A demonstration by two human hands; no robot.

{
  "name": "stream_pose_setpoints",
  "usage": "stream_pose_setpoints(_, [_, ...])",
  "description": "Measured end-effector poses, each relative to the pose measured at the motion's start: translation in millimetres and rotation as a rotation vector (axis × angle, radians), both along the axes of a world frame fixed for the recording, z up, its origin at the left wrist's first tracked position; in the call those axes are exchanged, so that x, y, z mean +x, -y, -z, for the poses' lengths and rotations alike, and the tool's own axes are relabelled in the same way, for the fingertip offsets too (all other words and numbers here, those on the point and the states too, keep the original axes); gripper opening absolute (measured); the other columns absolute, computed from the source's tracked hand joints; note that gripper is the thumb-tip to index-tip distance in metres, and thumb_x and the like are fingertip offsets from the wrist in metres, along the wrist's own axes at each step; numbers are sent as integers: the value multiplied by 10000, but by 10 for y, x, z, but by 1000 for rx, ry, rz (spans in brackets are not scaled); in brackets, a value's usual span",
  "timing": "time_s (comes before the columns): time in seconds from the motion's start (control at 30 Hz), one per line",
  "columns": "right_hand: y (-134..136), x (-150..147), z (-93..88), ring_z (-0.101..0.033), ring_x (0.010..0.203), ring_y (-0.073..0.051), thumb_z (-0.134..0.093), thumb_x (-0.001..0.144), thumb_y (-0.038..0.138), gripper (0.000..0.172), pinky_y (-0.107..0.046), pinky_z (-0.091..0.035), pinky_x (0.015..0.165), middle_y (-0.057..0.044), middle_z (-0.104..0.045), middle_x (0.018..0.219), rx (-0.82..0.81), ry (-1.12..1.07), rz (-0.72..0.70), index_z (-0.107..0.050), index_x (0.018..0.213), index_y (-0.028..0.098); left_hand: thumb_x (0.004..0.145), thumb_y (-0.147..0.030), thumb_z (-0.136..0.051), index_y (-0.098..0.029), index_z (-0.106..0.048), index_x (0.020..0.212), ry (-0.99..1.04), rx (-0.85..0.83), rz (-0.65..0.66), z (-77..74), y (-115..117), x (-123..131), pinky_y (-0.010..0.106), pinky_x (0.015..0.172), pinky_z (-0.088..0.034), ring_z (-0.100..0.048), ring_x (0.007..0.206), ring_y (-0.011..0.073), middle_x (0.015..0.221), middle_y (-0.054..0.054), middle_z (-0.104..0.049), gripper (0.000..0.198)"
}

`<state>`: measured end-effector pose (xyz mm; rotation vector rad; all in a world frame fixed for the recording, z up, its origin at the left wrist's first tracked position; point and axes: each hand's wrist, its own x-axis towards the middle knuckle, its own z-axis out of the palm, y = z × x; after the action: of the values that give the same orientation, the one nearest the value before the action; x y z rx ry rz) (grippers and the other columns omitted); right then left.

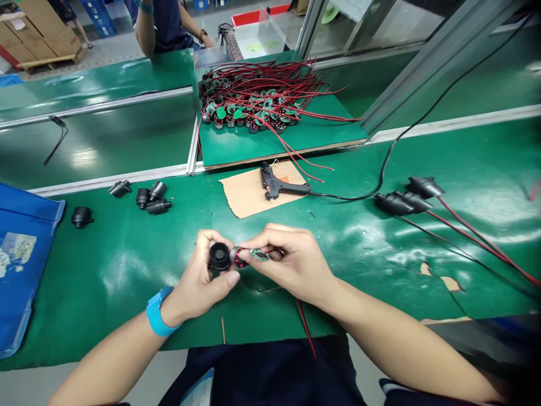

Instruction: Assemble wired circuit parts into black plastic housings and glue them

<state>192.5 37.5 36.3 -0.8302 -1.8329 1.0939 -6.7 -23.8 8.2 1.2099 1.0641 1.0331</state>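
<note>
My left hand (203, 276) is closed around a small black plastic housing (219, 256), its open end turned to the right. My right hand (291, 262) pinches a small motor with a green circuit board (253, 255) and holds it against the housing's opening. A red and black wire (306, 327) runs from the motor down toward my lap. Both hands hover just above the green mat, near its front edge. A blue band (158, 313) sits on my left wrist.
Several empty black housings (149, 198) lie at the left. A glue gun (281, 185) rests on cardboard (245, 200). Finished housings with red wires (406, 198) lie at the right. A board with a heap of wired motors (253, 104) stands behind. Blue bin (23, 254) far left; another person (164, 25) opposite.
</note>
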Motion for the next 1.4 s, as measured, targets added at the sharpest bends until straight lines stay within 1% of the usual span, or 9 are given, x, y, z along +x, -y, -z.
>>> stream_pose_setpoints(0.1, [-65, 34, -40, -504, 505, -79, -816, 831, 370, 182, -213, -379, 435, -5, -650, 678, -207, -69, 14, -801, 832, 188, 1025, -390, -568, -256, -444, 1163, -165, 60, 35, -24, 3, -47, 308, 835, -492, -587, 955, 172, 1141, 54, -558, 229])
stream_pose_setpoints(0.27, [-111, 104, -54, -501, 545, -97, -858, 779, 360, 182, -236, -385, 470, 6, -585, 654, -293, -140, 67, -805, 832, 194, 964, -339, -685, -242, -561, 1166, -269, 147, 80, -65, -54, -52, 304, 851, -510, -595, 1027, 201, 1144, 70, -583, 256])
stream_pose_setpoints(0.4, [-103, 142, -98, -447, 526, -84, -836, 818, 336, 128, -229, -346, 455, 18, -566, 648, -222, -67, -16, -808, 840, 213, 926, -342, -737, -242, -639, 1177, -299, 173, 113, -57, -82, -45, 307, 817, -524, -620, 999, 211, 1136, 83, -612, 287])
stream_pose_setpoints(0.5, [-112, 179, -120, -504, 560, -93, -801, 866, 309, 89, -227, -384, 484, 8, -624, 689, -117, 61, -138, -807, 896, 226, 905, -332, -764, -247, -653, 1214, -284, 144, 169, -68, -93, -56, 319, 845, -533, -643, 999, 215, 1132, 82, -652, 340])
stream_pose_setpoints(0.67, [-150, 252, -111, -652, 695, -108, -717, 927, 181, 128, -227, -490, 611, -17, -708, 852, -13, 173, -388, -796, 1017, 228, 908, -331, -753, -213, -653, 1151, -131, -110, 424, -102, -163, -94, 266, 684, -537, -642, 774, 158, 963, 44, -683, 288])
stream_pose_setpoints(0.8, [-154, 255, -106, -669, 739, -126, -669, 923, 105, 172, -240, -513, 656, -33, -697, 869, 32, 191, -494, -795, 993, 198, 907, -299, -744, -204, -724, 1065, -112, -81, 576, -69, -210, -106, 295, 753, -568, -652, 936, 205, 1067, 79, -658, 186])
stream_pose_setpoints(0.97, [-229, 288, -144, -679, 767, -126, -702, 929, 179, 206, -238, -517, 684, -18, -729, 941, -108, 229, -438, -755, 1122, 225, 883, -307, -776, -241, -697, 1255, -128, -93, 464, -19, -196, -107, 307, 748, -598, -682, 907, 192, 1226, 102, -610, 386])
stream_pose_setpoints(1.13, [-330, 375, -164, -668, 739, -121, -640, 983, 250, 124, -239, -492, 669, -3, -739, 870, -108, 285, -408, -749, 968, 193, 905, -332, -765, -282, -721, 1259, -316, 76, 475, -53, -231, -140, 338, 899, -565, -684, 995, 212, 1084, 56, -709, 361])
stream_pose_setpoints(1.4, [-277, 356, -112, -676, 854, -133, -624, 995, 236, 217, -253, -509, 764, -27, -725, 1038, -142, 353, -495, -721, 1189, 223, 922, -358, -747, -276, -678, 1308, -357, 176, 465, 20, -239, -188, 378, 1012, -514, -655, 1168, 245, 1250, 79, -717, 400])
